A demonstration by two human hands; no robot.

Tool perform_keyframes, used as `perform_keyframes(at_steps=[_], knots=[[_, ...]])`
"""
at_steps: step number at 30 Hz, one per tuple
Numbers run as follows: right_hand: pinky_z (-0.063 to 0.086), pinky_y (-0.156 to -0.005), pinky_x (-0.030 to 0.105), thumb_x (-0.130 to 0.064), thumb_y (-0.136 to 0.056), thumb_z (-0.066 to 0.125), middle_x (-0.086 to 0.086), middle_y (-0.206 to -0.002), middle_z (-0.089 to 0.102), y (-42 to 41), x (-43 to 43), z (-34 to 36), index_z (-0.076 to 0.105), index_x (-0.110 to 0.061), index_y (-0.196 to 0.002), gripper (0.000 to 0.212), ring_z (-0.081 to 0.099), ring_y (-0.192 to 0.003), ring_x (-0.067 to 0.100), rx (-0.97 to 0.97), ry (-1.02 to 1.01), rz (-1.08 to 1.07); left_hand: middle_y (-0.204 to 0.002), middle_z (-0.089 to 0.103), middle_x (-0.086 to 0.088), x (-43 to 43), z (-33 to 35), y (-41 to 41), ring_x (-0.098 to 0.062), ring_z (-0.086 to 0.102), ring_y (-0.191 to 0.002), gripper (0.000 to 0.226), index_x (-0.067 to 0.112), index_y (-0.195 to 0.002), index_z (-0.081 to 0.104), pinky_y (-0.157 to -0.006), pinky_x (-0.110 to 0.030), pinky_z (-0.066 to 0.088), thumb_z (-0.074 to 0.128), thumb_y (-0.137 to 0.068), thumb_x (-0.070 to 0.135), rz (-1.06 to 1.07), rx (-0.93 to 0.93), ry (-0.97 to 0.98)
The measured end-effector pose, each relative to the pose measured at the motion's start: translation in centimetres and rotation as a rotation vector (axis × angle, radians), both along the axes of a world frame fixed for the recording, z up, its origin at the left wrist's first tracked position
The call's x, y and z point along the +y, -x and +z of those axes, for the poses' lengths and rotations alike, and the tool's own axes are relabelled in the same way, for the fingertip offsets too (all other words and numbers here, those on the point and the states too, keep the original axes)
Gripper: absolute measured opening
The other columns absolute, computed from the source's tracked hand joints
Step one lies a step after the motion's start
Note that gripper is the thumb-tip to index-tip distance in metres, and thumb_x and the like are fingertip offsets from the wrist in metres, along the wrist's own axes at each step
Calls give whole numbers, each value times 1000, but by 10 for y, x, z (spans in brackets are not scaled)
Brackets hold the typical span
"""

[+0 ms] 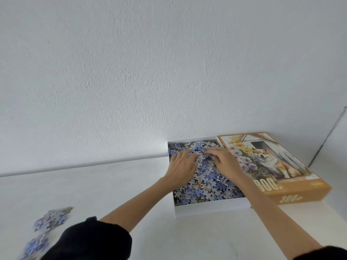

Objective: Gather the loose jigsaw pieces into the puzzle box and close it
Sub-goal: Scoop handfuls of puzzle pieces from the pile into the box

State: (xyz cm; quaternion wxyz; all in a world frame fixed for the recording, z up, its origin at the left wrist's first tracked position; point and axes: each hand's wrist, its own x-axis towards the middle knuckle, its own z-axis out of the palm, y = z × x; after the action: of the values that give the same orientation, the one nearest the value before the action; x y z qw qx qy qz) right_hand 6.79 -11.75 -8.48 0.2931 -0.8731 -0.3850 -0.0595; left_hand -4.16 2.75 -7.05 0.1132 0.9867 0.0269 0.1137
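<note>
Resting on the heap of puzzle pieces (210, 177) inside the white box (206, 210), both hands lie close together but do not touch. The left hand (181, 167) has its fingers spread flat on the heap, and the right hand (225, 162) lies flat just beside it. Neither one seems to hold a piece. I think they are patting the heap down so the lid can fit. The lid (272, 162), with a dog picture on top, lies right against the box on its right side, handy for closing. More loose pieces (52, 218) sit on the table (131, 184), well to the left of the box and nearer the person, so the job is not done yet.
</note>
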Motion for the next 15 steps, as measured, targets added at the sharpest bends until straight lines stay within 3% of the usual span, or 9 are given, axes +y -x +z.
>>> perform_keyframes(at_steps=[3, 5, 7, 9, 11, 13, 15], knots=[[33, -101, 29, -13, -91, 52, 1, -129, 55, 16, -17, 0, 64, -20, -114, 27, 46, -121, 16, -27, 64, 80, -148, 26, -11, -10, 5, 15, -27, 27, -136, 47, 12, -141, 31, -111, -40, 23, 32, -100, 34, -119, 227, -13], [40, -95, 26, -14, -91, 53, -1, -121, 61, 25, -27, 6, 66, -21, -111, 25, 53, -110, 11, 9, 90, 101, -153, 17, -12, -13, 7, 23, -27, 16, -140, 54, 11, -146, 20, -113, -39, 16, 32, -100, 36, -193, 377, -117], [45, -72, 16, -17, -90, 54, -7, -113, 65, 30, -32, 16, 66, -25, -110, 25, 56, -80, -2, 44, 154, 92, -151, 20, -11, -14, 13, 28, -27, 21, -138, 49, 11, -144, 26, -111, -37, 20, 35, -100, 32, -220, 379, -28], [39, -54, 13, -19, -89, 55, -9, -108, 66, 33, -34, 24, 66, -27, -108, 24, 53, -60, 0, 51, 161, 49, -148, 24, -9, -16, 19, 31, -26, 28, -134, 45, 13, -141, 32, -108, -36, 25, 37, -99, 28, -188, 321, 123], [49, -68, 21, -18, -88, 57, -7, -112, 65, 37, -35, 26, 67, -26, -106, 22, 62, -80, 8, 20, 86, 11, -149, 23, -11, -16, 18, 35, -27, 25, -136, 46, 13, -141, 31, -109, -39, 23, 37, -99, 30, -99, 241, 71], [45, -86, 26, -16, -87, 59, -6, -118, 62, 43, -36, 22, 67, -24, -107, 23, 58, -104, 11, 14, 95, 18, -144, 27, -15, -14, 11, 41, -29, 25, -134, 50, 9, -139, 29, -109, -41, 23, 35, -98, 37, -42, 271, -9], [44, -83, 23, -17, -87, 59, -6, -121, 60, 47, -38, 16, 67, -24, -107, 23, 59, -102, 11, 57, 149, 14, -136, 33, -16, -13, 3, 48, -32, 28, -128, 48, 6, -134, 31, -105, -39, 26, 34, -98, 38, -95, 348, -11]])
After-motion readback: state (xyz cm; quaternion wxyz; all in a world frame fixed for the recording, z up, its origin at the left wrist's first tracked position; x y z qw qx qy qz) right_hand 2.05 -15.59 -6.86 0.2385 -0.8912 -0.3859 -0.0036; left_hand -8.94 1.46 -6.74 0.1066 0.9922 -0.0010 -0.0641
